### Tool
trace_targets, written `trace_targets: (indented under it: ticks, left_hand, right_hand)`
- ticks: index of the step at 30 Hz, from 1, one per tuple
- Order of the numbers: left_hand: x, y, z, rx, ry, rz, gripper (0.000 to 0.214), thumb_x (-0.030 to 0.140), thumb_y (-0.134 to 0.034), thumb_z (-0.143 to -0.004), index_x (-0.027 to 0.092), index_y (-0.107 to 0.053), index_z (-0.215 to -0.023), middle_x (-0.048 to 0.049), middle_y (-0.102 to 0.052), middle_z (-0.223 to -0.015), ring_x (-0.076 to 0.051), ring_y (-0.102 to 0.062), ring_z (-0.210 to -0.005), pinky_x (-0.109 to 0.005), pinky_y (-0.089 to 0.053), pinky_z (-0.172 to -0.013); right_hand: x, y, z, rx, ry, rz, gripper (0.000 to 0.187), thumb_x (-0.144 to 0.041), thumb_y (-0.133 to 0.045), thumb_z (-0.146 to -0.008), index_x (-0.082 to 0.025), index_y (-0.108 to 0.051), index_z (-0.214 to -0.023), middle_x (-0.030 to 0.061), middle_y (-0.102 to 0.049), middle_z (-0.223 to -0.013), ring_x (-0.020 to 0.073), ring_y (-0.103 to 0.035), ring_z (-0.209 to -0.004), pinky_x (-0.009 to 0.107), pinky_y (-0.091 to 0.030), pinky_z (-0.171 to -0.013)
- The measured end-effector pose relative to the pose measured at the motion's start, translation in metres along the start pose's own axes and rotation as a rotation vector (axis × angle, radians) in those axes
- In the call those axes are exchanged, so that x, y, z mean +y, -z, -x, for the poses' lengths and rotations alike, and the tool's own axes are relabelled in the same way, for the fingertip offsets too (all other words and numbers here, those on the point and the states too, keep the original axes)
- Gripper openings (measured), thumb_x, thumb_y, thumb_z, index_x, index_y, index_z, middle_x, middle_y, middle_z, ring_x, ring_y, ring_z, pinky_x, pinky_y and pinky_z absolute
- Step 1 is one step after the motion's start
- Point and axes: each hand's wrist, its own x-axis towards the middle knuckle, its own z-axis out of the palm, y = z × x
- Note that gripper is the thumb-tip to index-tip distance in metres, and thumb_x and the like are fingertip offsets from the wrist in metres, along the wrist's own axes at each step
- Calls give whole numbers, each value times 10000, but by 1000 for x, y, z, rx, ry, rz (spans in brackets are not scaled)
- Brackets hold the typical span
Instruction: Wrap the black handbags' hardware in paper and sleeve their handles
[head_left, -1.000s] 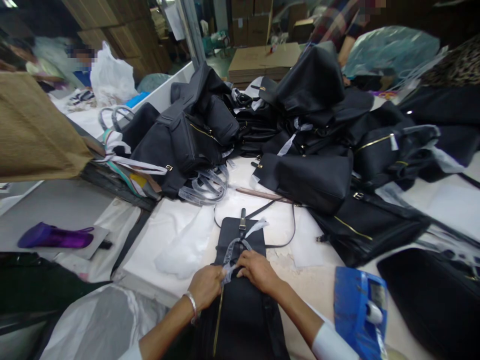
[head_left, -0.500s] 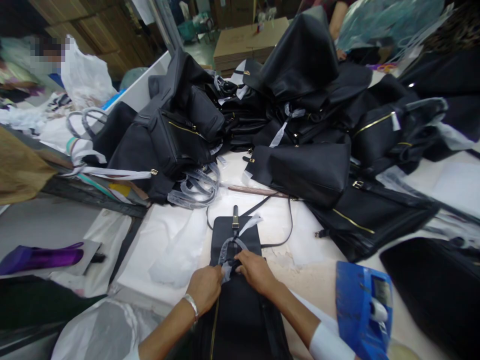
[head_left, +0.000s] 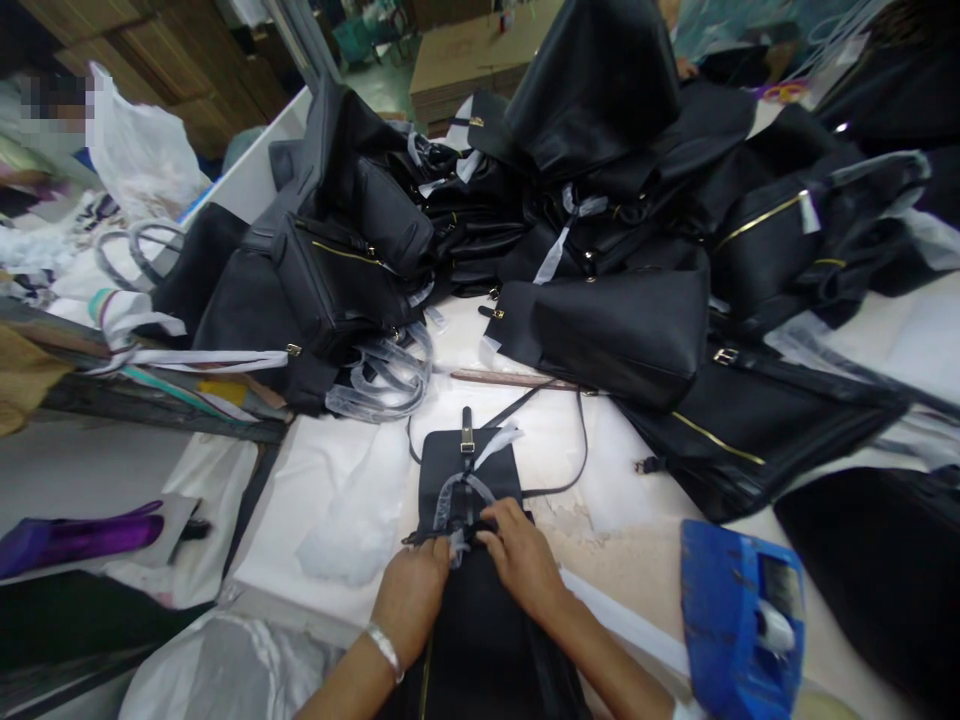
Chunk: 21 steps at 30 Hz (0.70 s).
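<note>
A black backpack (head_left: 491, 630) lies in front of me, its flap (head_left: 442, 465) folded away from me and a gold buckle on the flap's strap. The top handle (head_left: 450, 497) is wrapped in clear plastic. My left hand (head_left: 412, 590), with a silver bracelet on the wrist, has its fingers closed at the left of the bag's mouth, on the dark cord there. Across from it, my right hand (head_left: 521, 555) pinches at the right of the mouth, thumb and fingers bent together. The fingertips partly cover what they grip.
Black bags (head_left: 600, 335) are heaped across the back and right of the table. A blue tape dispenser (head_left: 720, 620) stands at right. White sheets (head_left: 322, 490) lie at left, beyond them a purple object (head_left: 82, 540). A person sits at far left.
My left hand has turned, its fingers now across the left of the bag's mouth, where a dark cord end shows. My right hand stays close to the opening. The view has shifted slightly.
</note>
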Motion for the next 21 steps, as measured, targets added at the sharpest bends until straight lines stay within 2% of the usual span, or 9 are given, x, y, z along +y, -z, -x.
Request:
trace_targets:
  ticks: [2,4,5,7,11,15,17,19,21]
  left_hand:
    - [3,-4,3,45,-4,-32,284,168,-301,-938,159,-584,-957,-108,-673,-866,-234,-639,-770,-322,-450,-663]
    - [6,-8,4,104,-3,-58,260,112,-333,-915,163,-587,-903,-92,-652,-825,-233,-626,-753,-325,-453,-657]
    - [8,-10,5,130,-2,-62,247,99,-352,-906,166,-587,-872,-85,-641,-803,-233,-620,-746,-326,-455,-653]
    - [10,-12,8,176,-2,-49,220,104,-385,-897,170,-584,-829,-76,-623,-776,-230,-608,-734,-332,-461,-656]
    - [15,-24,18,253,-17,-4,185,99,-422,-883,172,-591,-868,-79,-630,-814,-235,-604,-773,-363,-484,-711]
    - [20,-44,32,313,2,62,264,42,-433,-842,153,-579,-1032,-126,-648,-1013,-271,-610,-924,-434,-497,-818]
    - [17,-50,40,326,-4,190,355,36,-409,-838,162,-531,-1146,-135,-606,-1162,-264,-580,-1052,-420,-487,-888]
    - [8,-50,49,291,5,381,437,72,-407,-845,179,-437,-1268,-129,-525,-1304,-236,-514,-1179,-378,-455,-962]
    - [-7,-41,60,172,65,555,490,149,-454,-843,184,-377,-1326,-124,-512,-1333,-228,-495,-1210,-356,-428,-997]
  right_hand:
    - [-5,-9,12,-44,-259,-233,243,-421,-486,-881,-191,-554,-846,46,-620,-803,184,-622,-717,328,-505,-681]
    - [-12,-22,21,-201,-515,-569,398,-578,-476,-841,-184,-524,-804,16,-612,-675,160,-617,-565,295,-505,-542]
    - [-16,-28,23,-254,-612,-733,456,-631,-482,-811,-176,-521,-820,15,-619,-665,153,-619,-538,284,-505,-515]
    - [-25,-36,24,-256,-718,-969,528,-678,-515,-762,-157,-527,-844,31,-640,-690,150,-639,-562,287,-524,-549]
    - [-36,-39,19,-229,-738,-1103,514,-650,-606,-710,-144,-546,-780,32,-646,-671,140,-639,-560,300,-532,-605]
    - [-35,-40,18,-244,-770,-1049,443,-578,-644,-701,-150,-571,-790,18,-650,-656,136,-631,-549,307,-528,-606]
    - [-32,-43,18,-234,-758,-1028,422,-550,-657,-690,-152,-580,-807,17,-657,-661,139,-636,-563,312,-526,-624]
    - [-29,-47,18,-227,-728,-1019,419,-532,-673,-676,-151,-586,-827,23,-670,-681,146,-646,-595,314,-522,-651]
    - [-26,-50,17,-225,-686,-1031,424,-526,-681,-675,-149,-594,-849,36,-686,-716,159,-658,-634,320,-515,-678]
